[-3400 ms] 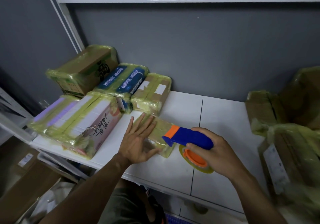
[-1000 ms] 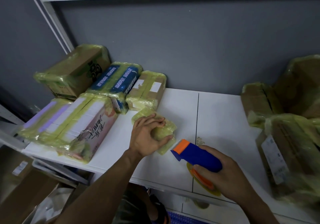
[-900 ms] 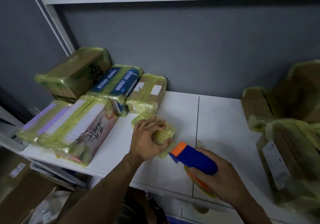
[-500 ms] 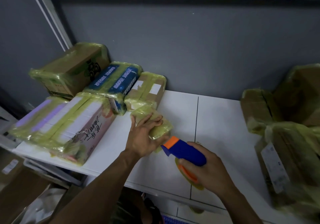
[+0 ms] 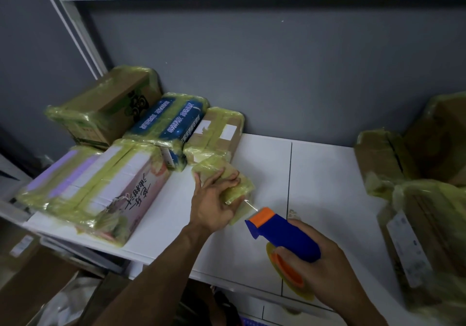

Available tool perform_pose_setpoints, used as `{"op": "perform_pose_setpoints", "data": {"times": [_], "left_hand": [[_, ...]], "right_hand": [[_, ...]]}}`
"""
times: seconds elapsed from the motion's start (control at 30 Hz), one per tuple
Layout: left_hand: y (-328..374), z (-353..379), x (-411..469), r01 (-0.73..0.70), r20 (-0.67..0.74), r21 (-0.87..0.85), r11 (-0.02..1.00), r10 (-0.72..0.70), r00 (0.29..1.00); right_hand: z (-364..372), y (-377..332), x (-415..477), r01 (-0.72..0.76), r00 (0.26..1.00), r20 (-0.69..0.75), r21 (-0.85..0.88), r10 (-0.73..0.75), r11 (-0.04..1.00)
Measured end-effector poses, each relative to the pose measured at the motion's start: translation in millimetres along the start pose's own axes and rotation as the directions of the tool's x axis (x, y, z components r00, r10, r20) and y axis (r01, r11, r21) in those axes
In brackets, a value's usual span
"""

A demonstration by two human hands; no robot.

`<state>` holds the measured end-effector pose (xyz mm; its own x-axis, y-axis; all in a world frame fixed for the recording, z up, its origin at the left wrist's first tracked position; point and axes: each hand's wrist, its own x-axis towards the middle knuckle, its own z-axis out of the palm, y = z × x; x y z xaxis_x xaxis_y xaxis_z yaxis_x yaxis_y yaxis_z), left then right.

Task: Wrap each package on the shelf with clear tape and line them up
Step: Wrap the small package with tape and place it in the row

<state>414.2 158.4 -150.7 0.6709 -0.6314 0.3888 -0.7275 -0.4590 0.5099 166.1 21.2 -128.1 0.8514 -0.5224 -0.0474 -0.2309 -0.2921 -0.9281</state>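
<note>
A small flat package (image 5: 235, 183) wrapped in yellowish tape lies on the white shelf (image 5: 322, 189). My left hand (image 5: 214, 203) lies on it with straight fingers and presses it down. My right hand (image 5: 320, 272) grips a blue and orange tape dispenser (image 5: 282, 237) just right of the package. A thin strip of tape (image 5: 249, 204) runs from the dispenser's orange mouth to the package edge.
Wrapped packages sit at the left: a brown box (image 5: 106, 106), a blue box (image 5: 169, 126), a small brown box (image 5: 216, 134) and a long pink and white box (image 5: 100, 189). More wrapped boxes (image 5: 416, 199) crowd the right end. A grey wall is behind.
My left hand went from curled fingers on the small package to flat fingers pressing it. The dispenser pulled back to the right, and a strip of tape now stretches to the package.
</note>
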Motion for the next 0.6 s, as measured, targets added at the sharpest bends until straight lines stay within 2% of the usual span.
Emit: {"op": "perform_pose_setpoints", "data": {"times": [0.43, 0.6], "left_hand": [[-2, -1, -2, 0.016, 0.016, -0.024, 1.0, -0.016, 1.0], [6, 2, -4, 0.018, -0.043, -0.016, 1.0, -0.019, 0.999]], "right_hand": [[8, -3, 4, -0.016, 0.999, 0.044, -0.08, 0.02, 0.997], [16, -8, 10, -0.017, 0.999, 0.033, -0.116, 0.021, 0.993]]}}
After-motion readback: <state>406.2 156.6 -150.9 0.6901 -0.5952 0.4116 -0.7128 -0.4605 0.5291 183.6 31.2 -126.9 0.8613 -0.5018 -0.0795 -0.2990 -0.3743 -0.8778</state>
